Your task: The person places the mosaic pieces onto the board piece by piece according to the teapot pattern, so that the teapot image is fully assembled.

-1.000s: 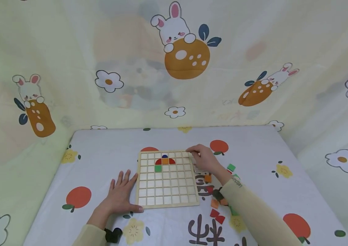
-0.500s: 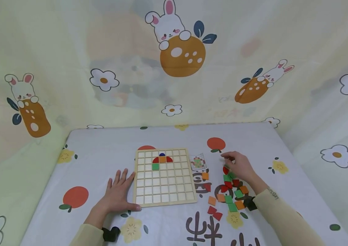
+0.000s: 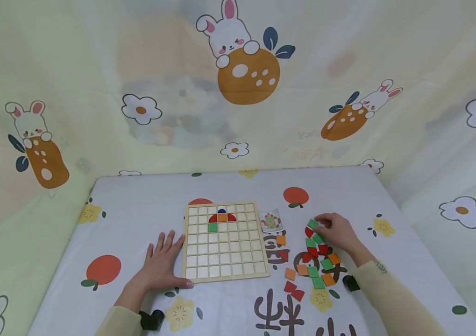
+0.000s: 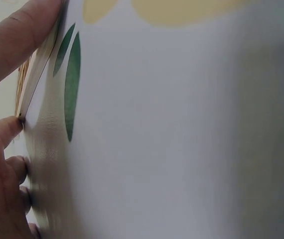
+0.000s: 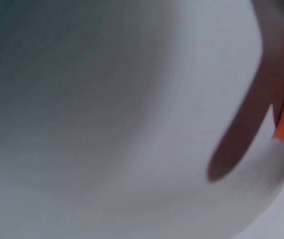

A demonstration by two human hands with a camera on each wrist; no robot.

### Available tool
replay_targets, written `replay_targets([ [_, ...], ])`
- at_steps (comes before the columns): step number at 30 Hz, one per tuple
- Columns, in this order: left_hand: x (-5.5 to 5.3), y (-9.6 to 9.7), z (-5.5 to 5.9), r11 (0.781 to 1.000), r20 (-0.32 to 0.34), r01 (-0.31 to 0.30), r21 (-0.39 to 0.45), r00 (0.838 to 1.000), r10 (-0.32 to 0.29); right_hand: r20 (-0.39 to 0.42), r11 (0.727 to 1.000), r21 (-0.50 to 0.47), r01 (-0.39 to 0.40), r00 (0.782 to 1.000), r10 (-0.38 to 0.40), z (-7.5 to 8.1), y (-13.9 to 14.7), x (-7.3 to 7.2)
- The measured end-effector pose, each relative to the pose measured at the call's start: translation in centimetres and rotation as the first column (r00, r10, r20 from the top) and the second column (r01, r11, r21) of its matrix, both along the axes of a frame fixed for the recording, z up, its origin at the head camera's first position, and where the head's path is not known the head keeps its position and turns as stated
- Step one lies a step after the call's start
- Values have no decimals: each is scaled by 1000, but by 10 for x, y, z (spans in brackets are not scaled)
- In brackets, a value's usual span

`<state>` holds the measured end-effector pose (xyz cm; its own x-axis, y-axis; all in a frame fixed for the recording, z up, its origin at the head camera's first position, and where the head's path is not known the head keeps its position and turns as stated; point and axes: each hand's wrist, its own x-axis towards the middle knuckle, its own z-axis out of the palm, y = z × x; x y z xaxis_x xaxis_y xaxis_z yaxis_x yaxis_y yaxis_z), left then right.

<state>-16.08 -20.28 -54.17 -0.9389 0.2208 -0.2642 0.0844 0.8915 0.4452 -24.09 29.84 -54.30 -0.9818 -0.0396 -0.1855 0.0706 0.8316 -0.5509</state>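
My left hand (image 3: 164,268) lies with spread fingers at the left side of a wooden grid board (image 3: 227,279), its thumb by the near left corner. In the left wrist view, the thumb (image 4: 20,37) and a fingertip meet the board's edge. On the board sit a blue piece (image 3: 222,211), an orange square tile (image 3: 222,217) between two red curved pieces (image 3: 231,218), and a green square tile (image 3: 213,227). Right of the board, my right hand (image 3: 338,233) pinches another green square tile (image 3: 312,223) at the far end of the loose pieces, between thumb and forefinger.
Loose green, orange and red pieces (image 3: 318,283) lie scattered right of the board, some overlapping. A small picture card (image 3: 271,221) with a coloured pattern lies against the board's right edge. A patterned cloth (image 3: 137,196) covers the table, and printed curtains (image 3: 179,163) rise behind it.
My right hand has moved from the board's far right corner over to the loose pieces and taken hold of a green tile, uncovering the card. The left hand stays at the board.
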Motion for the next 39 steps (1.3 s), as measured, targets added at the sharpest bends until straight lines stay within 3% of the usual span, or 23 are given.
replay_targets([
  [27,0,2,-1,1000,-2,4,6,1000,-4,58,1000,-9,12,998,-11,14,4,-1],
  [30,1,2,0,1000,-3,-2,6,1000,2,36,999,-30,12,999,-11,18,0,-1],
  [39,1,1,1,1000,-8,-2,2,1000,2,-73,989,-118,-86,994,78,31,-38,-5],
])
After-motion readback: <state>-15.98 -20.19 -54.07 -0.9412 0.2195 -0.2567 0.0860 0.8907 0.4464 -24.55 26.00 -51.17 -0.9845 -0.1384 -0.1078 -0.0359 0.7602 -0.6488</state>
